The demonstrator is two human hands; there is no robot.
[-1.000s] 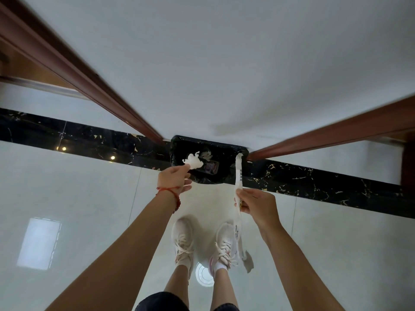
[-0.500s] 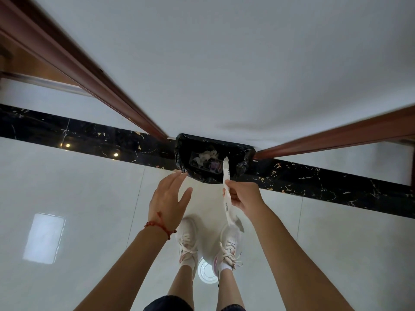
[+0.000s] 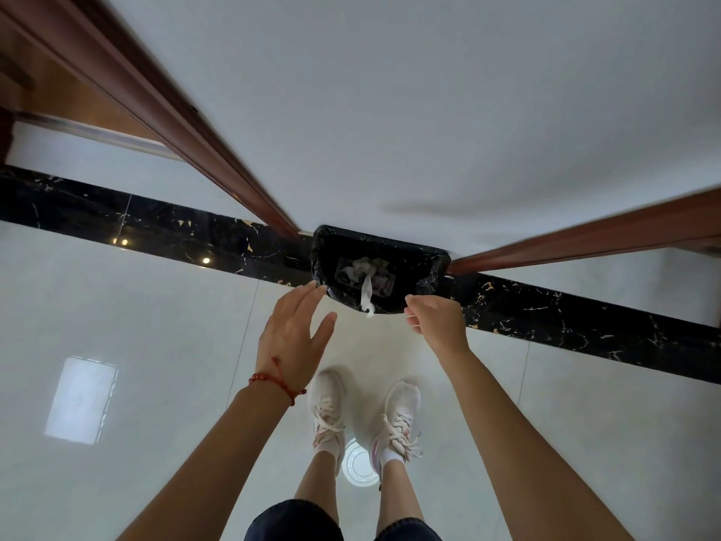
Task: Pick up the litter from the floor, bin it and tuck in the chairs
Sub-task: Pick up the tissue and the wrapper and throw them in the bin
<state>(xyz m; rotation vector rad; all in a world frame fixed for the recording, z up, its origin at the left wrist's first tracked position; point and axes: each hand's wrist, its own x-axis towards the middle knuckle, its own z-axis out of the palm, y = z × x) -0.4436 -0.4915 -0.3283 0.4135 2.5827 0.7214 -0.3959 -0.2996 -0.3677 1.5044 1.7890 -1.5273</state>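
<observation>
- Binning step: paper strip (image 3: 366, 294) drops over the bin (image 3: 431, 263), at 12 o'clock from the shoes (image 3: 327, 408).
- Left hand (image 3: 292, 333) spread and empty; right hand (image 3: 437, 322) loosely curled, holding nothing.
- Next, judging by the task: tucking chairs in.

One black-lined bin (image 3: 380, 273) stands far centre, holding one crumpled tissue (image 3: 364, 265) and one white paper strip (image 3: 366, 292). Two bare hands: left hand (image 3: 292, 337), right hand (image 3: 439, 320). One red bracelet (image 3: 275, 382) at the left. Two white sneakers, left sneaker (image 3: 327, 410) and right sneaker (image 3: 398, 419), near. Two brown wooden skirting boards (image 3: 585, 238).
</observation>
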